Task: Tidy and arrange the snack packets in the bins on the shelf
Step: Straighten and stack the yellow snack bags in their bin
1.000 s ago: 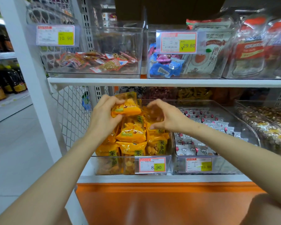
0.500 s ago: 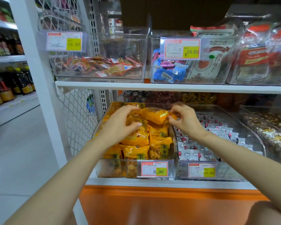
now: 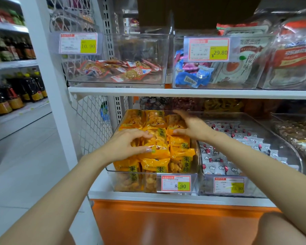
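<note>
Yellow snack packets (image 3: 181, 156) lie in rows in a clear bin (image 3: 111, 171) on the lower shelf, behind an 8.90 price tag (image 3: 176, 183). My left hand (image 3: 125, 145) curls its thumb and fingers round the left edge of a yellow packet (image 3: 157, 140) in the middle of the bin. Further back on the right side, my right hand (image 3: 193, 127) lies with its fingers spread over another yellow packet (image 3: 175, 121). Two more yellow packets (image 3: 134, 118) lie flat along the back row.
To the right stands a clear bin of grey-white packets (image 3: 237, 147), then a bin of mixed sweets (image 3: 297, 133). The upper shelf edge (image 3: 184, 93) hangs just above the hands and carries bins of red packets (image 3: 120, 69) and blue sweets (image 3: 193, 76). Mesh panel (image 3: 92, 121) at left.
Both hands have gone from holding yellow packets above the bin to lying low on packets inside it. The packets at the back now lie flat in a row.
</note>
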